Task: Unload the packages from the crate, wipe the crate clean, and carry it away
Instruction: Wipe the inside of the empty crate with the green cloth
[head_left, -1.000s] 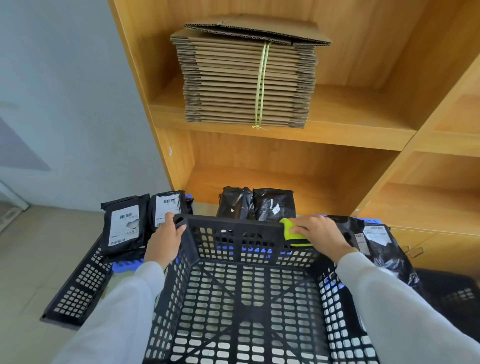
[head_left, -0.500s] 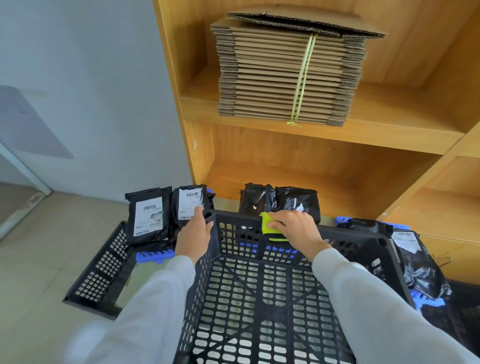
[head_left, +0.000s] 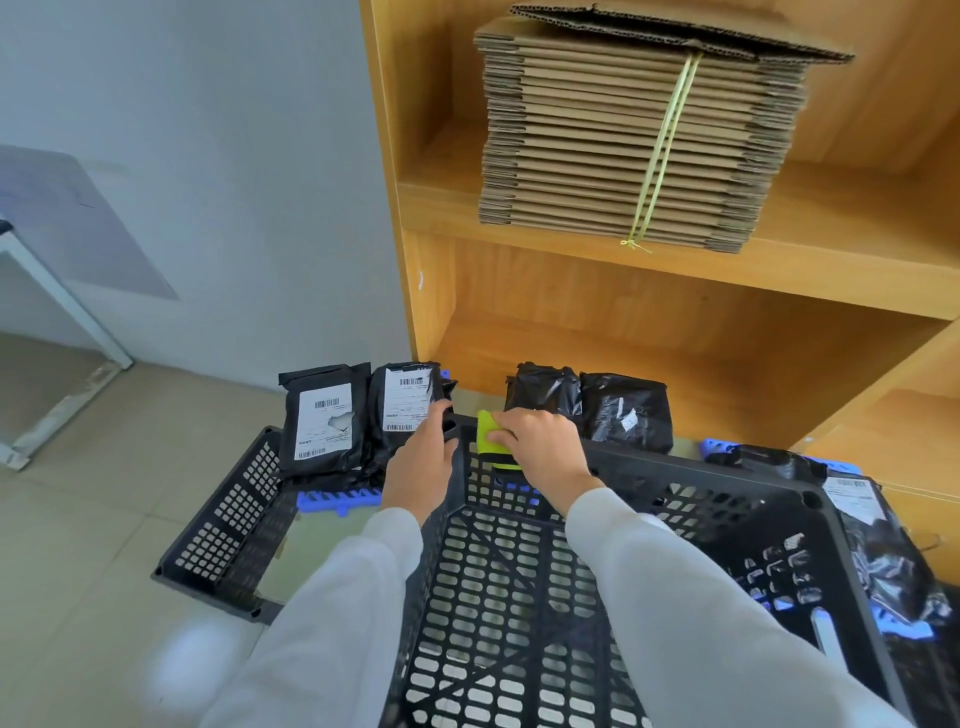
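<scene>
Wooden shelving (head_left: 597, 332) is seen behind the black crate (head_left: 519, 597). Its far-left corner is gripped by the left hand (head_left: 423, 462); a green cloth (head_left: 491, 436) is pinched on its rim by the right hand (head_left: 545, 447). Barcode labels on packages (head_left: 324, 415) left of it, text unreadable.

A wooden shelving unit (head_left: 675, 332) fills the far right, its boards a warm honey colour. On its upper shelf sits a stack of flattened cardboard boxes (head_left: 634, 140), bound by a yellow string (head_left: 665, 140) tied in a knot at the front bottom edge. To the left a pale grey wall (head_left: 208, 156) meets a beige tiled floor (head_left: 93, 519). At the far left edge a white frame leg (head_left: 67, 306) slants down to the floor.
</scene>
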